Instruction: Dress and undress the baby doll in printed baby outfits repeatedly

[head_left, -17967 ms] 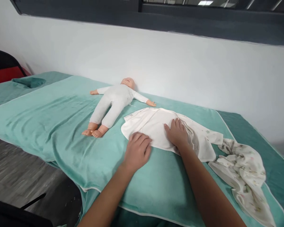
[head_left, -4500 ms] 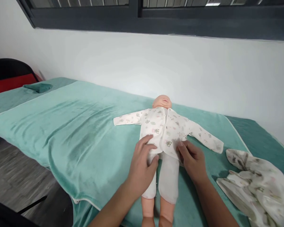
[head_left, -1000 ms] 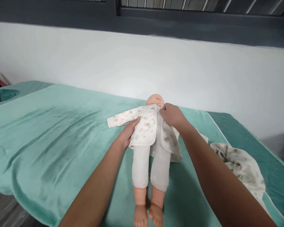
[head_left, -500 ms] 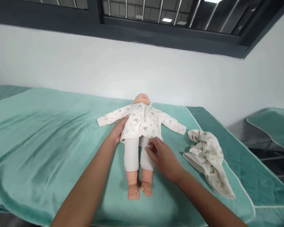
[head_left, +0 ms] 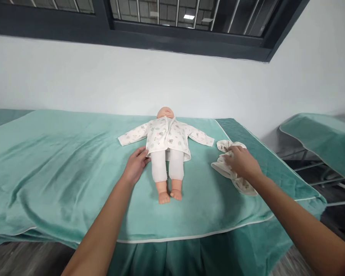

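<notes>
noting positions on a clock centred on the doll, which lies on its back on the green blanket, head at twelve, feet at six. left hand is at eight o'clock, fingers bent and slightly spread at the hem of the printed jacket; cannot tell whether they pinch it. right hand is past three o'clock, fingers curled down over the bunched cloth; fingertips hidden, so a pinch is unconfirmed.

risks, as judged: the cloth lies just beside the cuff of the three o'clock sleeve, so a low sweep toward nine could catch it and twist the jacket. a grip on one corner only would let the folds tumble loose (soft stuff, no stiffness to rely on). a tug at the hem by the left hand could skew the front or turn the doll. no doll hand shows at either cuff, so the arms may stop short inside, and pulling could worsen that.
</notes>
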`<state>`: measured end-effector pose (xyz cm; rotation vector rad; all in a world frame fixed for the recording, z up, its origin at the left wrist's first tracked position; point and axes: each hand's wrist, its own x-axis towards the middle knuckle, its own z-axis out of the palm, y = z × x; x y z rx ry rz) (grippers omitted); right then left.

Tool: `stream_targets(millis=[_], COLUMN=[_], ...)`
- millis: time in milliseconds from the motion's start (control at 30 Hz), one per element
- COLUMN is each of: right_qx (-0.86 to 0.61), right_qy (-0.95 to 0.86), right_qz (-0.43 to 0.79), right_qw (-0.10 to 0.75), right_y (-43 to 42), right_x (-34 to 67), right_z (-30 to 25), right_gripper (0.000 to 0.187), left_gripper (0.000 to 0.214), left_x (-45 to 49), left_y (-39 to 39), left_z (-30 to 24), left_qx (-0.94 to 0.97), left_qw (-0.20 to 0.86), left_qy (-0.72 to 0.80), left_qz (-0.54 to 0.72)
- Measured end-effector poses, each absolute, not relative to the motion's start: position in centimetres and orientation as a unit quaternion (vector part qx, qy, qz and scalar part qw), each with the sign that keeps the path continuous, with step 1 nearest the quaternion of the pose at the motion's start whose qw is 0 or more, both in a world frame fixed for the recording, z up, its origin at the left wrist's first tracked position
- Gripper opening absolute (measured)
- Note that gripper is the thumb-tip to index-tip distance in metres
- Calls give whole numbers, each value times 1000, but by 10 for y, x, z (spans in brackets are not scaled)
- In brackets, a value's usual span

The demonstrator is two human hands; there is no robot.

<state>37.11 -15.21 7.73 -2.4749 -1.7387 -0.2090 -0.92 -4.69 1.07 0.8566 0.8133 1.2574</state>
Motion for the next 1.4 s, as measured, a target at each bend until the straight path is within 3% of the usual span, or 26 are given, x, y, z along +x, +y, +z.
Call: stream_targets(millis=[167,367,467,567,700,867,1000,1200,1300,1400], right_qx=[-858,-808,-795,-796,-713,-501,-340,-297,-283,-297], right_qy=[-510,-585,-601,-598,-635,-716,-766,-790,-778,-745], right_qz=[-66,-62,-85,-79,-14,123,232,306,381,379], right_qw=[-3,-38,-24,58,297,471,494,441,411,462], right_y=[-126,-118,-117,-119,-124,-128,-137,-137,-134,-137], right_x=[390,397,386,355,296,216,166,165,177,173], right_z=[80,87,98,120,163,214,250,279,275,267], right_gripper=[44,23,24,30,24,23,30,47,57,56], left_gripper=[35,29,29,29,29,44,50,24,13,25], left_x=[-18,-18,-17,-19,-16,6,14,-12,-24,-25], left_y=[-65,-73,-73,-74,-88,-125,-142,-131,-122,-123], left_z=[4,0,1,12,61,152,197,228,239,237], left_qx=[411,455,468,468,530,666,646,556,540,592], left_qw=[613,561,552,568,528,475,420,401,471,504], left_qy=[364,399,404,418,456,278,243,200,141,181], left_qz=[568,564,559,533,482,504,589,700,683,601])
